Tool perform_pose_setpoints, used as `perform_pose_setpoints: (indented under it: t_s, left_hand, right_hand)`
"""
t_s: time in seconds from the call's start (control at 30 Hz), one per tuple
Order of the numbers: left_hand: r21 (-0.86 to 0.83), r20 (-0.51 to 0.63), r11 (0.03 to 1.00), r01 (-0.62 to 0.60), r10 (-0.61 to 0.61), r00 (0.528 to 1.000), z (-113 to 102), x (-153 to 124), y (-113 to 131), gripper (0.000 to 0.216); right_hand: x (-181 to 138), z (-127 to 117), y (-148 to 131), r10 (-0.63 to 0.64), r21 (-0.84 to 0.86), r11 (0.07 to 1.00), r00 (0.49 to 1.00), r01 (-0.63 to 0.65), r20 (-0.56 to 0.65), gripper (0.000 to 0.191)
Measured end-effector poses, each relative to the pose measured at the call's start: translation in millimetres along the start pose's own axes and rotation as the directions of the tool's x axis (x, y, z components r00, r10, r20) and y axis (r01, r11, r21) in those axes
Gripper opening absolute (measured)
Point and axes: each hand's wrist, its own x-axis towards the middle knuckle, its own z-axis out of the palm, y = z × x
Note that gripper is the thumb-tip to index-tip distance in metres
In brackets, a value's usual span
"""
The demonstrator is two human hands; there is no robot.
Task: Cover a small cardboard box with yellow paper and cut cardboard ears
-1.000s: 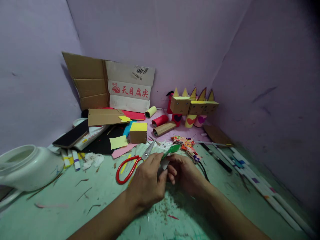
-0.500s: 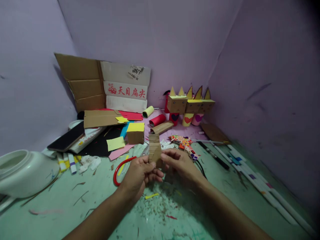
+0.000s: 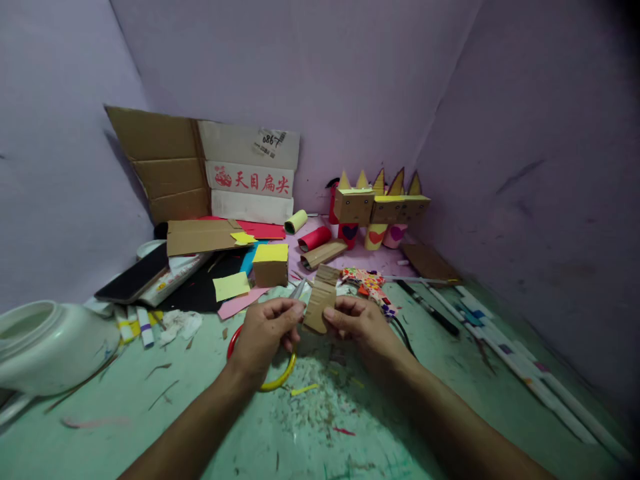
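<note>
Both my hands hover over the green table, just in front of me. Between them is a small corrugated cardboard piece (image 3: 320, 301), tilted to the right. My right hand (image 3: 357, 321) pinches its lower right corner with thumb and fingers. My left hand (image 3: 264, 330) is closed, its fingertips pinching the piece's left edge. Under my left hand lie scissors (image 3: 280, 379) with a red and yellow handle, their blades pointing away past the cardboard.
A white jar (image 3: 45, 343) stands at the left, with a phone (image 3: 133, 273) and glue sticks (image 3: 143, 323) beside it. Behind are a flattened carton (image 3: 200, 167), a yellow-topped box (image 3: 271, 263), paper rolls (image 3: 315, 239) and cardboard figures (image 3: 380, 207). White tubes (image 3: 510, 353) and a black pen (image 3: 427, 308) lie right.
A second ago the hands held a green and white scrap; since half a second ago they hold the brown cardboard piece, which has tipped right. My left hand shifted, baring the scissors' yellow loop.
</note>
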Motion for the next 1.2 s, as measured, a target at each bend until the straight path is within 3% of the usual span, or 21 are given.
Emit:
perform_pose_setpoints:
  t_s: [0.1,0.3,0.57,0.7,0.83,1.07,1.2]
  left_hand:
    - [0.099,0.061,0.995,0.026,-0.032,0.998,5,-2,-2,0.026]
    - [0.095,0.024,0.992,0.083,-0.086,0.996,13,-4,2,0.020]
    - [0.122,0.024,0.992,0.027,-0.030,0.999,11,-6,2,0.020]
    - [0.057,0.034,0.991,0.117,-0.119,0.992,10,-3,-7,0.021]
    - [-0.019,0.071,0.988,0.151,-0.149,0.986,10,-1,-13,0.023]
    - [0.062,0.120,0.989,0.134,-0.141,0.983,10,-2,-11,0.025]
    - [0.007,0.115,0.989,0.146,-0.146,0.983,8,0,-11,0.024]
  right_hand:
    - [-1,2,2,0.008,-0.022,1.000,0.998,-0.007,0.055,0.021]
    - [0,0,2,-0.012,-0.097,0.995,0.996,0.021,0.089,0.020]
    - [0,3,7,0.029,-0.076,0.997,0.999,-0.031,-0.029,0.027]
    - [0,3,8,0.035,-0.073,0.996,0.994,-0.042,-0.103,0.028]
    - [1,4,8,0.064,-0.054,0.996,0.993,-0.070,-0.103,0.027]
    - [-3,8,8,0.114,-0.025,0.993,0.992,-0.115,-0.050,0.028]
    - [-5,11,2,0.233,0.092,0.969,0.971,-0.227,-0.057,0.028]
